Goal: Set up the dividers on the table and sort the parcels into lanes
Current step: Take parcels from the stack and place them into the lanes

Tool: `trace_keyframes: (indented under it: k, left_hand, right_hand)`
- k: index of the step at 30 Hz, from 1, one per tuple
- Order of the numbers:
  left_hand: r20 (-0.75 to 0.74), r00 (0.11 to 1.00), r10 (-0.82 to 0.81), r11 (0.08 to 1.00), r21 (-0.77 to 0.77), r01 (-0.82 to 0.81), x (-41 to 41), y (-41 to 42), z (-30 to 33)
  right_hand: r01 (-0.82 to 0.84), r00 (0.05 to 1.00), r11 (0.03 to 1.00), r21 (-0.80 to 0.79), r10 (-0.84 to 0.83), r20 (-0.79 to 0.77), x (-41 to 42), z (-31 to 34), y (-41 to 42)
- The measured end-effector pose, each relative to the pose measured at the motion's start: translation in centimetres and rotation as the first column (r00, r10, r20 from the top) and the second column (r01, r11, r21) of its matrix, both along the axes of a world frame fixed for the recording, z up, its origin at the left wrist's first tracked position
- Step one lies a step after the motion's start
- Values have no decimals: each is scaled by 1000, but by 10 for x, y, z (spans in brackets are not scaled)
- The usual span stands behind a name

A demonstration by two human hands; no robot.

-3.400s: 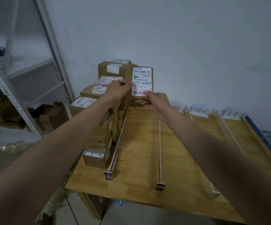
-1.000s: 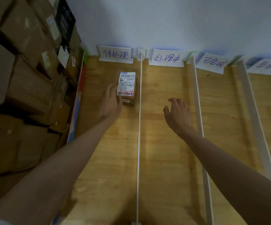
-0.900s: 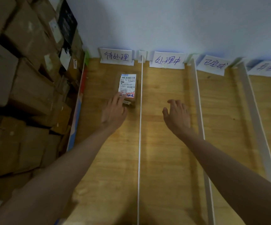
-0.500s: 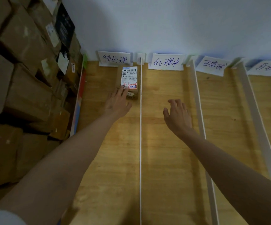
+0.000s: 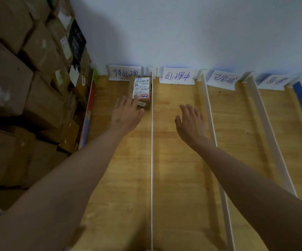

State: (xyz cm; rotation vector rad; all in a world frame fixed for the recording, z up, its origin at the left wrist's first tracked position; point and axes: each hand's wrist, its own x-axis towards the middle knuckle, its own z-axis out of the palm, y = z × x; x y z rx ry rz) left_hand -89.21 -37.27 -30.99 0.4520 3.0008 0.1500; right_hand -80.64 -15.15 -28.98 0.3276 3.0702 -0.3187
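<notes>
Wooden table point(image 5: 179, 178) carries white dividers point(image 5: 151, 142) forming labelled lanes. Parcel point(image 5: 140, 93) lies in the leftmost lane, against its sign. Left hand point(image 5: 126, 115) rests flat-fingered on its near end; right hand point(image 5: 190, 122) hovers spread, empty. Pushing harder could topple the sign.

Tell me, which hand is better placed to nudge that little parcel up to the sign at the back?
The left hand. Its straight fingers already touch the parcel in the leftmost lane. The right hand hovers open over the next lane, beyond the white divider.
</notes>
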Motion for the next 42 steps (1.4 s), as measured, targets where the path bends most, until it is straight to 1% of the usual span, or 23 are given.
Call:
trace_keyframes:
  k: [6,13,17,20,23,27,32,35,42]
  left_hand:
    - [-60,997,39,999,-17,-41,71,-17,48]
    - [-120,983,142,989,-15,-145,197,-37,111]
    - [-170,972,159,986,-25,-166,267,-55,140]
    - [-202,963,176,981,-41,-188,305,-68,160]
    - [-247,950,189,978,-39,-205,334,-81,180]
    - [-304,928,214,972,-24,-232,357,-100,211]
    - [-364,895,256,962,6,-273,366,-138,243]
    - [-392,877,277,956,17,-294,363,-168,257]
    - [-380,848,370,923,50,-381,340,-249,275]
  right_hand:
    - [-68,996,998,2,68,-64,43,38,-14]
    - [-157,977,988,0,156,-149,131,90,-31]
    - [-198,962,980,14,197,-190,181,118,-45]
    - [-250,940,968,23,248,-236,212,135,-60]
    - [-282,928,959,25,279,-247,230,152,-78]
    - [-329,907,944,21,322,-273,244,174,-104]
    - [-373,875,928,27,361,-323,246,198,-139]
    - [-393,872,919,-17,367,-325,240,209,-164]
    - [-426,875,895,-128,373,-309,215,220,-236]
